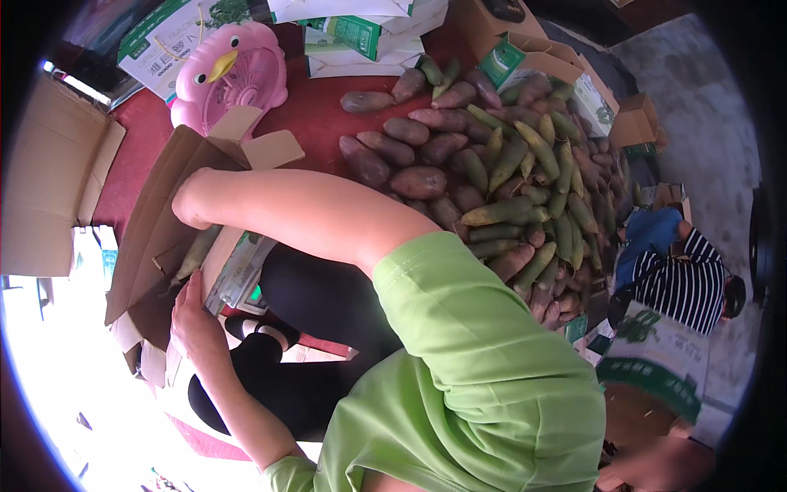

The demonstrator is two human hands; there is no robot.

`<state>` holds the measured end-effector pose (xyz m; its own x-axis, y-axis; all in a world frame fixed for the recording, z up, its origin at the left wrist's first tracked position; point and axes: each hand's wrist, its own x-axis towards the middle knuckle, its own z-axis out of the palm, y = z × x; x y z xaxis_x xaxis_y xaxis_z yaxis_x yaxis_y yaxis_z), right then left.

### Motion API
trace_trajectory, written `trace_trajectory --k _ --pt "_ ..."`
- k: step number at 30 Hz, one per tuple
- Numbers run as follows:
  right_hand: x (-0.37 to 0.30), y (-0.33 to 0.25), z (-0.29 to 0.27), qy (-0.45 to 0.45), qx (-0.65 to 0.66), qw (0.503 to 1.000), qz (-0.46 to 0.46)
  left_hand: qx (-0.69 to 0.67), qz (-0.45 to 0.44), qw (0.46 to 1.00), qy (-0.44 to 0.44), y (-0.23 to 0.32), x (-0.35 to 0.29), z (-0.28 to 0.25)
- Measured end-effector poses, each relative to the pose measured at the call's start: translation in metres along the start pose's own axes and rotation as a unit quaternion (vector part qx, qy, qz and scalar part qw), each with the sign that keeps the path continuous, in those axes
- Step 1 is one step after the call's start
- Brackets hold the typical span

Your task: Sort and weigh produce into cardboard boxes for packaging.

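Observation:
An open cardboard box [141, 256] stands at the left, its flaps folded out. Inside lies a long pale green radish [197, 252]. My right arm reaches across the box, and my right hand [193, 199] bends down into it at the wrist; its fingers are hidden, so what they hold cannot be seen. Lower down, my left hand [195, 321] grips the near edge of the box, fingers over the rim. Beside the box is a scale [246, 297] with a lit green display, partly covered.
A large pile of green and purplish radishes [500, 176] covers the red surface [320, 111]. A pink bird-shaped fan [234, 78] stands beyond the box. White-and-green cartons [365, 61] lie at the back. Another person in a striped top [684, 275] bends at the right.

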<state>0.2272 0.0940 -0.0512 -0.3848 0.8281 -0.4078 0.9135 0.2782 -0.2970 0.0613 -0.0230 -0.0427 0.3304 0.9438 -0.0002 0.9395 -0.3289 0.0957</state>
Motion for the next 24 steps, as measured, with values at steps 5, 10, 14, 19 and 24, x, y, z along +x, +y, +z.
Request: trace_trajectory --k 5,10,14,19,24 --pt "-0.028 0.010 0.006 0.073 0.061 0.994 -0.056 0.003 -0.006 1.000 0.000 0.003 -0.001 -0.001" --pt "-0.098 0.062 -0.003 0.306 0.299 0.890 -0.159 0.010 0.001 1.000 0.015 0.001 -0.001 0.004" --pt "-0.140 0.117 0.032 0.310 0.465 0.827 -0.058 0.024 -0.021 0.999 0.013 0.000 -0.006 -0.008" --pt "-0.187 0.167 0.151 0.355 0.511 0.771 0.133 0.014 -0.001 1.000 0.001 0.004 0.001 0.003" --pt "-0.193 0.143 0.267 0.291 0.490 0.785 0.242 0.027 -0.023 0.999 -0.007 -0.006 -0.008 -0.005"
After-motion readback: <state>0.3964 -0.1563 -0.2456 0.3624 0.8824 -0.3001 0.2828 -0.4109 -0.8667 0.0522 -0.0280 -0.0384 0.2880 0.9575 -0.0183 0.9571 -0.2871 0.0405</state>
